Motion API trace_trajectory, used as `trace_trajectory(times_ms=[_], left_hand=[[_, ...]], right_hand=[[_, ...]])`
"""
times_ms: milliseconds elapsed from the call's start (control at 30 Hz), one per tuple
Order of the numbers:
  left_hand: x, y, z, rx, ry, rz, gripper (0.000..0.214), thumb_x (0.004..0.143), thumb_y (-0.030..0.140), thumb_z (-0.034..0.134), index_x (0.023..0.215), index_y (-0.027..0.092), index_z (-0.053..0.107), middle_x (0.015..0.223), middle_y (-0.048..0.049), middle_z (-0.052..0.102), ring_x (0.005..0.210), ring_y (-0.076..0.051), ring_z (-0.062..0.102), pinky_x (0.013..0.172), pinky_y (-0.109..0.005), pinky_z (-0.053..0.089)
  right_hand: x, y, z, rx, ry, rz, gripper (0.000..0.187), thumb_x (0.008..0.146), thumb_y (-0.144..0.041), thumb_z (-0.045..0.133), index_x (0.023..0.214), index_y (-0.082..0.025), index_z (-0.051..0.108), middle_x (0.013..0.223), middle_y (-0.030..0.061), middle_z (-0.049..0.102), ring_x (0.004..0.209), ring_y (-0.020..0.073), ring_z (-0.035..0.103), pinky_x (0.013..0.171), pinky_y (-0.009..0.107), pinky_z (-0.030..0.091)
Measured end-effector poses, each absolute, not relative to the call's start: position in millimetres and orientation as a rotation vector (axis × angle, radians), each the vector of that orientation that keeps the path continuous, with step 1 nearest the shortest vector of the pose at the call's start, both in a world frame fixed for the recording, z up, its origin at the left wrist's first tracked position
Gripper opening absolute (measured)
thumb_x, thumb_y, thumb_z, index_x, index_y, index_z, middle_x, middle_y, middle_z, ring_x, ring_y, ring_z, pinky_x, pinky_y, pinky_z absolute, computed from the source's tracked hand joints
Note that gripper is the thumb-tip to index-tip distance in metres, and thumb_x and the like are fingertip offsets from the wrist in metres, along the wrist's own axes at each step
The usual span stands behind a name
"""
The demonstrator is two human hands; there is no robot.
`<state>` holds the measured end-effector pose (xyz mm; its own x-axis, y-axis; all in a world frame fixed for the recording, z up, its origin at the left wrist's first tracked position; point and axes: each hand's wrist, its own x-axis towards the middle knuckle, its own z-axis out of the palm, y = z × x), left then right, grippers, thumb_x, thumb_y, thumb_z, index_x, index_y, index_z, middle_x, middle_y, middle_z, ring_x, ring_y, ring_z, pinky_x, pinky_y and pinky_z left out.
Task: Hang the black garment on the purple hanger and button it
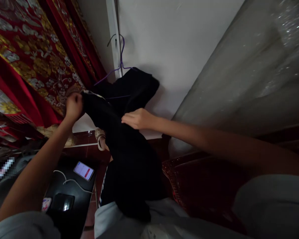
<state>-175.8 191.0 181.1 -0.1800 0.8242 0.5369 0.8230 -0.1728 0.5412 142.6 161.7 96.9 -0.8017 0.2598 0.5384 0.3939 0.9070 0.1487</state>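
Observation:
A black garment (124,139) hangs from a purple wire hanger (119,63) hooked on the white wall and drapes down onto my lap. My left hand (73,106) is closed in a fist on the garment's upper left edge, near a white label. My right hand (137,118) lies on the middle of the garment, fingers together and pressed against the cloth, palm down.
A red and gold patterned cloth (32,53) hangs at the left. Below it stands a dark table (72,196) with a lit phone (83,170), a white cable, a second phone and a small case. A silvery wrapped surface (251,73) fills the right. A red cushion (204,186) lies lower right.

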Motion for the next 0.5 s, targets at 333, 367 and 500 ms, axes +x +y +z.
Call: trace_trajectory(times_ms=[333,367,500], left_hand=[[-135.3,144.8,154.3,2.248,1.337,0.389,0.024,0.09,0.033,0.059,0.075,0.017,0.067,0.073,-0.0031,0.068,0.071,-0.018,0.061,0.072,-0.029,0.048],[-123.7,139.8,159.7,2.268,1.25,0.513,0.027,0.095,0.038,0.055,0.082,0.017,0.068,0.081,-0.0044,0.07,0.078,-0.019,0.064,0.077,-0.03,0.05],[-80.7,130.9,178.0,2.255,1.013,1.033,0.034,0.1,0.049,0.055,0.104,0.018,0.068,0.107,-0.0093,0.072,0.103,-0.021,0.067,0.094,-0.033,0.053]], right_hand=[[114.7,140.9,102.9,-0.59,-2.423,0.751,0.063,0.078,-0.043,0.085,0.128,-0.017,0.058,0.131,0.014,0.061,0.108,0.0238,0.065,0.097,0.041,0.057],[113.3,141.7,105.5,-0.627,-2.349,0.862,0.073,0.074,-0.046,0.088,0.132,-0.017,0.055,0.134,0.0153,0.06,0.113,0.0263,0.064,0.102,0.044,0.056],[106.3,136.9,116.5,-0.67,-2.065,1.189,0.057,0.08,-0.045,0.08,0.126,-0.02,0.058,0.129,0.0127,0.067,0.117,0.0279,0.065,0.106,0.047,0.055]])
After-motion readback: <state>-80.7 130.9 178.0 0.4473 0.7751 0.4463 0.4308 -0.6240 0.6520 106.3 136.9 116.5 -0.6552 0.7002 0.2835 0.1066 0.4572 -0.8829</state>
